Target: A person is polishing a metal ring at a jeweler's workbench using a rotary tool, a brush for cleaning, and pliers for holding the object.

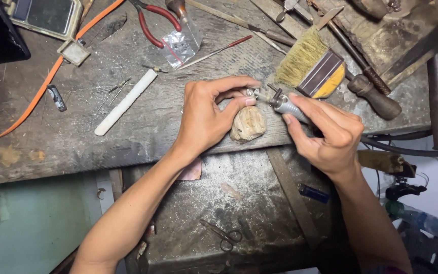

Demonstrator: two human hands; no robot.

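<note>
My left hand [206,114] pinches a small shiny metal piece [251,93] between thumb and forefinger, resting against a worn wooden bench peg [248,124] at the bench's front edge. My right hand [325,134] grips a silver rotary handpiece [286,104] like a pen. Its tip touches the small metal piece. A black cable [406,149] runs off to the right from the handpiece.
On the grey wooden bench [128,132] lie a white stick [126,102], red-handled pliers [153,23], a wide brush [310,63], a wooden-handled tool [376,96], an orange strap [36,96] and thin needles. Scissors [223,236] and a blue lighter [313,193] lie on the lower shelf.
</note>
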